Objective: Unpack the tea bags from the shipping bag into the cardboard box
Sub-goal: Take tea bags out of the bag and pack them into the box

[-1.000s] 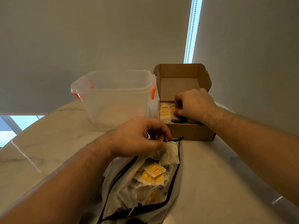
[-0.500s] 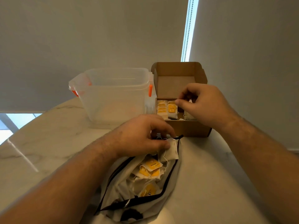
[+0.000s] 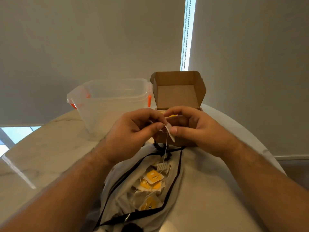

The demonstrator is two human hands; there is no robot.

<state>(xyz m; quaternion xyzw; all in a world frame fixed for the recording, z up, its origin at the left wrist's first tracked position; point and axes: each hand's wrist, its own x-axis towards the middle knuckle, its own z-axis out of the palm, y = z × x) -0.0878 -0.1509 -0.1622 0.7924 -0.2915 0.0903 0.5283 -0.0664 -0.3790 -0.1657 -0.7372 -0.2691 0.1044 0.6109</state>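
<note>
The right hand (image 3: 197, 128) has left the cardboard box (image 3: 178, 97) to meet the left hand (image 3: 132, 131) above the shipping bag (image 3: 117, 178), both sets of fingers (image 3: 173, 129) pinched closed on one tea bag (image 3: 169, 131), its string dangling.

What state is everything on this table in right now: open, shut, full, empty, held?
Cardboard box: lid up, some tea bags inside.
Shipping bag: open, tea bags inside.
Tea bag: pinched by left hand and right hand, string dangling.
Plastic container: lidless, looks empty.
</note>
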